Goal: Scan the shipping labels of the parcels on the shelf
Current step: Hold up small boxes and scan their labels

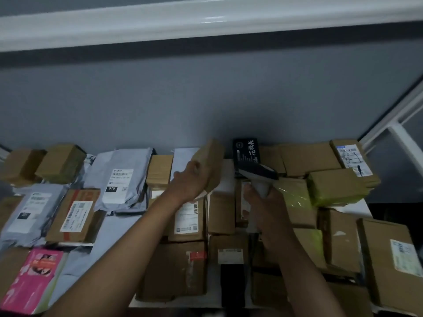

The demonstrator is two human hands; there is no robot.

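- Parcels cover the white shelf (229, 172) against the grey wall (206, 99): brown cartons, grey mailer bags, a pink packet (34, 277) at the near left, and yellow-green wrapped ones at the right.
- A grey mailer bag (119, 179) left of centre shows its white label face up.
- The brown carton (210, 165) is tilted up off the shelf at the back centre; the left hand (190, 179) grips its near edge.
- The right hand (263, 202) clenches the handle of a scanner (258, 175), its head pointing left toward that carton.
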